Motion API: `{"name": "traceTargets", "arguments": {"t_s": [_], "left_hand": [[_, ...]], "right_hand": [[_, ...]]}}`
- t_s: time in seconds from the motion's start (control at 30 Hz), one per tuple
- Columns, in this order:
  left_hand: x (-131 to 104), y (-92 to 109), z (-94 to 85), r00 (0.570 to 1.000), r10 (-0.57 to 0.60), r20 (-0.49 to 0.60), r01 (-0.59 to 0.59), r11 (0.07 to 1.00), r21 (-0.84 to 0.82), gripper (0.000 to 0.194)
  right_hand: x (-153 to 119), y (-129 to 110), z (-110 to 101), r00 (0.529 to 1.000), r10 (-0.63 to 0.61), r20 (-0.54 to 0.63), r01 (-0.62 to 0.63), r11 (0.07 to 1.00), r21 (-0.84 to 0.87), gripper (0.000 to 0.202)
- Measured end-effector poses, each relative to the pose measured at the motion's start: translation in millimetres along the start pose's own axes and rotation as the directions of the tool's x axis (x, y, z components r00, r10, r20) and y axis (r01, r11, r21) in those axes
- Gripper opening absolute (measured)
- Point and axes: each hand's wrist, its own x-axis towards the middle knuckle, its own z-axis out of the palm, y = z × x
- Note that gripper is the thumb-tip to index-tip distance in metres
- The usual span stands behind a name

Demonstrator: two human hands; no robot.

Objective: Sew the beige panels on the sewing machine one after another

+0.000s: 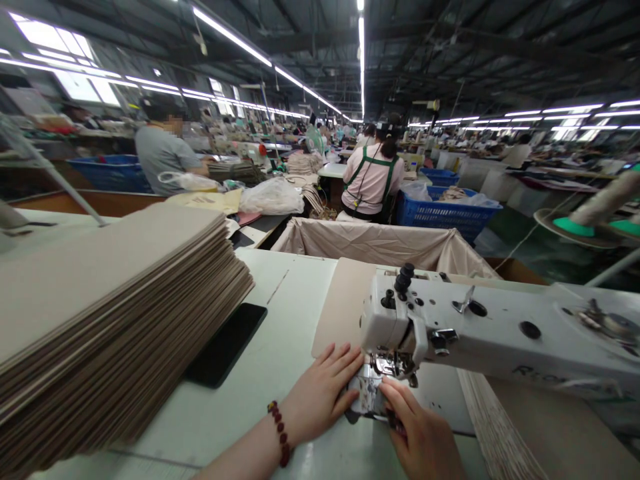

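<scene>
My left hand (325,390) lies flat with fingers stretched, its fingertips at the near edge of a beige fabric panel (336,313) left of the needle area. A beaded bracelet is on that wrist. My right hand (420,430) is curled beside the metal needle plate (369,393), index fingertip close to the presser foot (387,365). Its fingers and thumb come together around a small dark spot; what they hold, if anything, is hidden. Over both hands reaches the white sewing machine head (450,320). The panel extends away from me behind the machine's front end.
A tall stack of beige panels (125,320) fills the left, with a black phone (227,343) beside it. Under the machine arm, at right, lies another pile (500,427). Beyond the table edge hangs a cloth-lined bin (380,241). Two co-workers sit farther off, near blue crates (450,217).
</scene>
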Motion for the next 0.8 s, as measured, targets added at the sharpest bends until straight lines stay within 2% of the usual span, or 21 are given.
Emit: {"name": "traceTargets", "arguments": {"t_s": [0.43,0.8], "left_hand": [[2.5,1.6,-5.3,0.999,-0.02,0.039,0.02,1.0,0.005,0.055],[2.2,3.8,-8.4,1.0,-0.012,0.013,0.013,0.999,-0.035,0.053]], "right_hand": [[1.3,-2.1,-4.5,1.0,0.007,-0.011,-0.007,1.0,-0.023,0.07],[3.0,-4.1,-5.9,1.0,0.029,-0.003,-0.029,0.999,0.025,0.072]]}}
